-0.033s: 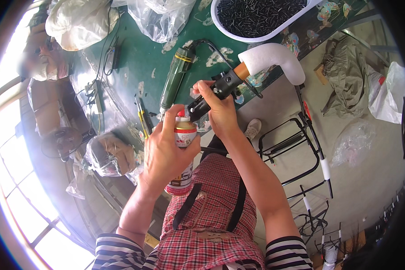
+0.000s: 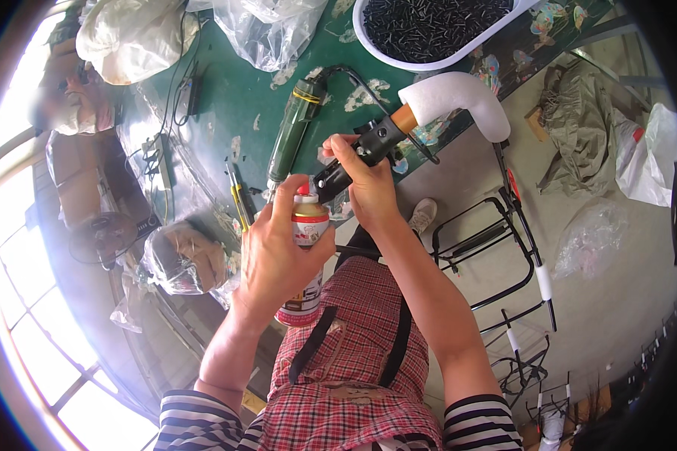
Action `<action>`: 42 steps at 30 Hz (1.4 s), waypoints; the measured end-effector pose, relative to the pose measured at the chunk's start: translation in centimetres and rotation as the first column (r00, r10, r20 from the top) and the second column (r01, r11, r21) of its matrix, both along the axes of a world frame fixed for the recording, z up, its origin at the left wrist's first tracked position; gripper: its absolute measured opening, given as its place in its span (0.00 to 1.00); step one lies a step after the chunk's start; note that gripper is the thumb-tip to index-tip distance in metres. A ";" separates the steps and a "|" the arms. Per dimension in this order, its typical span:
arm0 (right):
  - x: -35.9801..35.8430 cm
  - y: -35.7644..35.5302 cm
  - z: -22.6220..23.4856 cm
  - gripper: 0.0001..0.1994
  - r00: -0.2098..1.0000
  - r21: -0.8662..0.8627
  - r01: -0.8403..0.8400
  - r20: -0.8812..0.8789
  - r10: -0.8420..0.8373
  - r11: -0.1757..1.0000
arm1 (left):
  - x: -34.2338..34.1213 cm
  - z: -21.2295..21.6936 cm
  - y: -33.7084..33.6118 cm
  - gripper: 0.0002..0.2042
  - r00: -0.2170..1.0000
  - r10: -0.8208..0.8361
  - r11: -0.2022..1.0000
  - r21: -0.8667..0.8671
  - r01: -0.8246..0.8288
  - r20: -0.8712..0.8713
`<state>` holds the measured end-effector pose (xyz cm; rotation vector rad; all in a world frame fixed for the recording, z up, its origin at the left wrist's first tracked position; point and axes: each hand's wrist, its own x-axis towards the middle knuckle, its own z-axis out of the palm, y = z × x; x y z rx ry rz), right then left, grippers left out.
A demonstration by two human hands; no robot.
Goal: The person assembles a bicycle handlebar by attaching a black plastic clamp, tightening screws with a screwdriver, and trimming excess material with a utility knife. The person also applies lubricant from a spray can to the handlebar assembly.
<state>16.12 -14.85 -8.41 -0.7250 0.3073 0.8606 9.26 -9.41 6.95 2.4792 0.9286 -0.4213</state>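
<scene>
My left hand (image 2: 271,252) is wrapped round a white, red and gold spray can (image 2: 306,297), its index finger on the red nozzle (image 2: 304,188). The can's top sits close against the lower end of a black tube fitting (image 2: 370,145). Round that fitting my right hand (image 2: 370,188) is closed, thumb on the near side. An orange-brown section (image 2: 403,118) joins the fitting to a bent handle in white foam (image 2: 459,98). Just beyond the can, a green corded power tool (image 2: 289,139) lies on the green bench (image 2: 241,105). The can's far side is hidden.
A white tub (image 2: 359,34) of small black screws stands at the bench's far edge. Yellow-handled pliers (image 2: 238,197) lie left of the can. Black tubular frames (image 2: 496,248) stand on the floor to the right. Plastic bags (image 2: 267,30) and cables are on the bench.
</scene>
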 end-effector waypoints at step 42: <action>0.0 1.5 -1.3 0.15 0.999 0.574 0.043 -0.035 -0.028 0.817 | -22.1 -9.9 24.6 0.34 0.359 0.471 0.620 -0.013 -0.785 0.805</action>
